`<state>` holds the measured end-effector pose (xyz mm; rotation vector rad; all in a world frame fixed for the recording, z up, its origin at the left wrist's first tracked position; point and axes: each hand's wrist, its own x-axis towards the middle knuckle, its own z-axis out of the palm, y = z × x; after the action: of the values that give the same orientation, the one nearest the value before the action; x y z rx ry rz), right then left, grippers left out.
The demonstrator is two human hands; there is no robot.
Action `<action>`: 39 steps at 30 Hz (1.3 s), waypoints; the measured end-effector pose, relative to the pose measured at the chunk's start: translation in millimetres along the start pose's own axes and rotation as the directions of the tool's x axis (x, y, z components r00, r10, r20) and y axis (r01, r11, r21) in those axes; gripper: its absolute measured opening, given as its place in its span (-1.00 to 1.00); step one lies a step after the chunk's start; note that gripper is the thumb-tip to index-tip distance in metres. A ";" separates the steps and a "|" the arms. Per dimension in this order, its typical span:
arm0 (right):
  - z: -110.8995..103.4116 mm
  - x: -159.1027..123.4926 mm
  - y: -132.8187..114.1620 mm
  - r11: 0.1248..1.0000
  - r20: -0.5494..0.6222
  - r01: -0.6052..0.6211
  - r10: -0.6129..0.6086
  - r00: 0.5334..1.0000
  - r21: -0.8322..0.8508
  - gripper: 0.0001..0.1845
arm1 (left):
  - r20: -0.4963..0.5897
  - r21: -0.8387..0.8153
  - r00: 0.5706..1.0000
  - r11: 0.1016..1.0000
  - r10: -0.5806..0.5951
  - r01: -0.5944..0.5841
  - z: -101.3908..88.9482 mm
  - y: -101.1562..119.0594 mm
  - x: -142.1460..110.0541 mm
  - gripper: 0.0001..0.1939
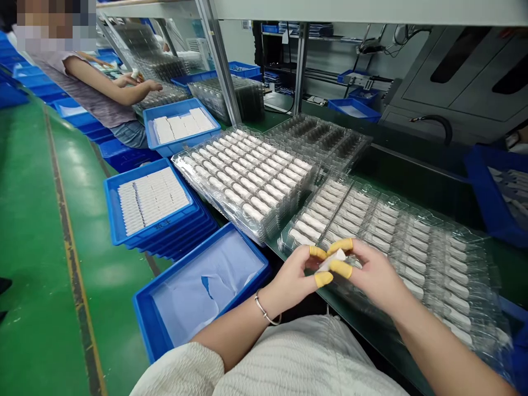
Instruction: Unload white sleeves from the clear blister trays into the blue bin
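Observation:
My left hand (pixel 295 278) and my right hand (pixel 371 272) meet just above the near edge of a clear plastic tray (pixel 412 247) filled with rows of small white parts. Both hands wear yellow finger cots. Together they pinch one small white part (pixel 333 258) between thumb and fingertips. A silver bracelet sits on my left wrist.
A stack of clear trays with white parts (pixel 247 176) lies to the left, more trays (pixel 322 137) behind it. Blue bins stand at left: one lined with white sheet (pixel 202 286), others holding white pieces (pixel 150 201) (pixel 179 125). Another person (pixel 94 88) works at the far left.

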<state>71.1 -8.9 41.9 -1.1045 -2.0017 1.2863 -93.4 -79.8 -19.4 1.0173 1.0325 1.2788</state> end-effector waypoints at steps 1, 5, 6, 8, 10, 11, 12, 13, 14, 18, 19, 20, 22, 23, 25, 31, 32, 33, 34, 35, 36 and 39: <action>-2.0 0.3 1.8 0.992 -0.018 -0.082 0.084 0.996 0.091 -0.77 | 0.034 -0.084 0.999 0.995 -0.042 0.045 0.6 0.4 -0.1 -0.67; -3.1 1.1 8.0 0.894 0.031 -0.227 0.234 0.972 0.386 -0.62 | 0.162 -0.357 0.954 0.886 -0.253 0.296 5.0 2.3 -2.0 -0.60; -2.1 1.0 9.7 0.873 0.032 -0.239 0.250 0.968 0.425 -0.60 | 0.169 -0.394 0.943 0.858 -0.285 0.330 6.5 2.3 -2.7 -0.58; 0.2 0.6 13.3 0.834 0.029 -0.260 0.283 0.959 0.487 -0.57 | 0.177 -0.446 0.930 0.816 -0.322 0.368 9.4 1.6 -3.8 -0.56; 2.0 0.0 17.1 0.801 0.042 -0.286 0.312 0.949 0.526 -0.56 | 0.190 -0.469 0.921 0.793 -0.339 0.389 11.4 0.7 -4.5 -0.55; 2.5 -0.3 18.9 0.793 0.049 -0.296 0.321 0.946 0.533 -0.55 | 0.193 -0.476 0.919 0.786 -0.345 0.395 12.0 0.3 -4.6 -0.54; 2.5 -0.5 20.7 0.791 0.052 -0.303 0.327 0.944 0.531 -0.55 | 0.191 -0.481 0.919 0.783 -0.346 0.395 12.4 0.1 -4.6 -0.54; 2.1 -0.7 22.3 0.795 0.052 -0.308 0.331 0.942 0.523 -0.55 | 0.185 -0.484 0.921 0.783 -0.344 0.390 12.7 0.0 -4.5 -0.55; 1.5 -1.0 23.8 0.799 0.052 -0.312 0.334 0.941 0.514 -0.55 | 0.177 -0.486 0.923 0.786 -0.340 0.383 12.8 0.1 -4.3 -0.56; -1.4 -4.3 26.5 0.829 0.075 -0.333 0.336 0.939 0.450 -0.56 | 0.133 -0.465 0.933 0.811 -0.333 0.356 12.8 -0.4 -3.1 -0.58; -1.1 -5.7 25.9 0.849 0.091 -0.334 0.326 0.941 0.410 -0.57 | 0.113 -0.443 0.939 0.830 -0.325 0.340 12.7 -0.8 -2.7 -0.59; -0.2 -7.2 24.9 0.874 0.104 -0.324 0.307 0.946 0.362 -0.59 | 0.090 -0.410 0.948 0.856 -0.306 0.315 12.4 -1.3 -2.0 -0.60; 3.6 -9.8 22.0 0.930 0.116 -0.277 0.255 0.960 0.242 -0.64 | 0.044 -0.312 0.972 0.921 -0.229 0.231 11.0 -2.3 -0.3 -0.64; 6.0 -10.2 20.7 0.952 0.115 -0.247 0.229 0.967 0.178 -0.68 | 0.027 -0.254 0.983 0.950 -0.179 0.180 9.9 -2.7 0.8 -0.66; 9.7 -7.4 19.0 0.978 0.108 -0.198 0.191 0.976 0.062 -0.76 | 0.006 -0.153 0.995 0.984 -0.095 0.094 7.0 -3.9 3.3 -0.69; -3.7 47.4 15.2 0.896 0.010 -0.078 0.092 0.996 -0.437 -0.72 | -0.045 -0.127 0.998 0.991 -0.036 0.030 -4.4 -12.3 6.2 -0.56; -7.8 62.0 13.3 0.822 -0.014 -0.064 0.068 0.998 -0.566 -0.72 | -0.054 -0.133 0.998 0.990 -0.044 0.037 -6.4 -14.0 5.6 -0.50; -11.2 76.5 11.3 0.726 -0.018 -0.047 0.048 0.999 -0.686 -0.72 | -0.056 -0.136 0.997 0.989 -0.060 0.052 -8.6 -15.5 4.6 -0.48; -13.4 90.4 9.3 0.621 0.000 -0.023 0.038 0.999 -0.783 -0.73 | -0.049 -0.135 0.996 0.988 -0.077 0.070 -10.7 -16.7 3.4 -0.49; -14.3 103.0 7.7 0.528 0.028 0.004 0.038 0.999 -0.850 -0.75 | -0.036 -0.130 0.995 0.988 -0.093 0.087 -12.9 -17.5 2.0 -0.52; -13.7 114.0 6.7 0.456 0.062 0.034 0.048 0.997 -0.889 -0.77 | -0.023 -0.127 0.994 0.987 -0.105 0.101 -15.1 -17.9 0.5 -0.55; -5.9 136.0 7.9 0.383 0.151 0.108 0.084 0.985 -0.917 -0.86 | -0.020 -0.128 0.993 0.985 -0.120 0.116 -22.2 -17.3 -3.9 -0.61</action>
<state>5.3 110.5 36.1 -1.4283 -2.9641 0.0524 -111.0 -84.0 -41.4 0.8322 1.0041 1.2476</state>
